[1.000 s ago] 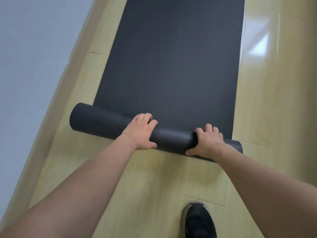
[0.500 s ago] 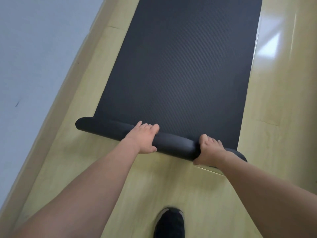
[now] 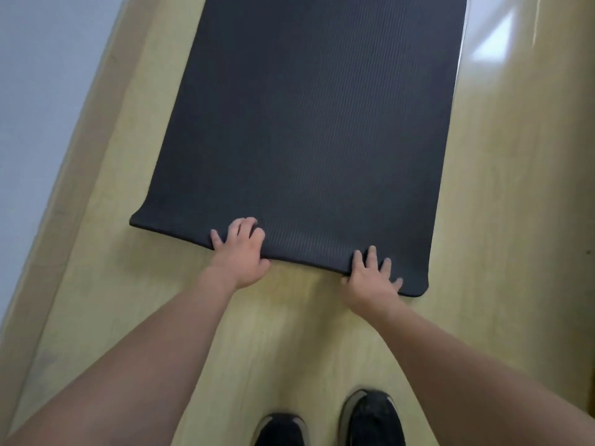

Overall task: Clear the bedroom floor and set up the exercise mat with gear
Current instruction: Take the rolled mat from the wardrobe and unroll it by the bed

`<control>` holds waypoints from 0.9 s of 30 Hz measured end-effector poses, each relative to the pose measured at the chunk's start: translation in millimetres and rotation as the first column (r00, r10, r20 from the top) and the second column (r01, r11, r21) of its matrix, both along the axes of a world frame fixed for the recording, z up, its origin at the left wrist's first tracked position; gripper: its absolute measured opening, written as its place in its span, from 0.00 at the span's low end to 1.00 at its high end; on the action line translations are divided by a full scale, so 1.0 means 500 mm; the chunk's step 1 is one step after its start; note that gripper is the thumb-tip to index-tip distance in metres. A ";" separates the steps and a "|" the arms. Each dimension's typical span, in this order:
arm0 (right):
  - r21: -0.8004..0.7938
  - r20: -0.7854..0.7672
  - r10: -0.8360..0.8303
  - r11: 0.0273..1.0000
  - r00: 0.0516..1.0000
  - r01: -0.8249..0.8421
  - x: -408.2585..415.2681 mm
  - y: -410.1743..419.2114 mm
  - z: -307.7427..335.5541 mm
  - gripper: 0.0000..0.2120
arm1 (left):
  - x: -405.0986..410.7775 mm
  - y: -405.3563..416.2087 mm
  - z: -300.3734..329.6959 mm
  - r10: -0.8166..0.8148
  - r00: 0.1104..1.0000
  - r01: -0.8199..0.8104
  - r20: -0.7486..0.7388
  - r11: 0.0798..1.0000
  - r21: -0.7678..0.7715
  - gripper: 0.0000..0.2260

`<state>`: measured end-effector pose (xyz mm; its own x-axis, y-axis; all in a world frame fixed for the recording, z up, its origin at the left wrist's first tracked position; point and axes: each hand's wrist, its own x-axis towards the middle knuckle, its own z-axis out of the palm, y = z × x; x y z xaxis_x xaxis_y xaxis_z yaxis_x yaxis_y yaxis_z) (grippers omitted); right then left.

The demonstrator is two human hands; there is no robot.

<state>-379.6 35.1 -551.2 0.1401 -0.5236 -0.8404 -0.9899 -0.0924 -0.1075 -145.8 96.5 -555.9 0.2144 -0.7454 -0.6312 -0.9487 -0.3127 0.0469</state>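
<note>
A dark grey ribbed exercise mat (image 3: 309,123) lies unrolled and flat on the wooden floor, running away from me. Its near edge sits just in front of my hands. My left hand (image 3: 240,252) rests on the near edge left of centre, fingers curled on top and thumb at the rim, gripping it. My right hand (image 3: 370,278) lies near the mat's right corner with fingers spread flat on the surface, pressing it down without holding it.
A pale wall (image 3: 38,91) with a wooden skirting board (image 3: 74,194) runs along the left, close to the mat. Glossy wooden floor (image 3: 515,188) stretches to the right. My two black shoes (image 3: 370,420) stand just behind the mat's near edge.
The last roll of the mat has been unrolled toward me and now lies flat. My hands went from gripping the roll to resting on the flat near edge; both feet are now in view.
</note>
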 end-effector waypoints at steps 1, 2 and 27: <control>0.007 0.020 -0.028 1.000 0.999 0.028 -0.010 0.019 -0.011 0.34 | -0.009 0.012 -0.014 0.061 0.997 -0.060 -0.041 0.998 0.014 0.19; -0.005 0.045 -0.052 0.999 0.998 0.052 -0.018 0.039 -0.024 0.38 | -0.014 0.026 -0.026 0.109 0.991 -0.108 -0.082 0.994 0.021 0.20; 0.009 -0.039 -0.197 0.980 0.980 0.198 0.004 0.081 -0.090 0.48 | -0.048 0.069 -0.122 0.177 0.983 -0.184 0.056 0.971 0.154 0.38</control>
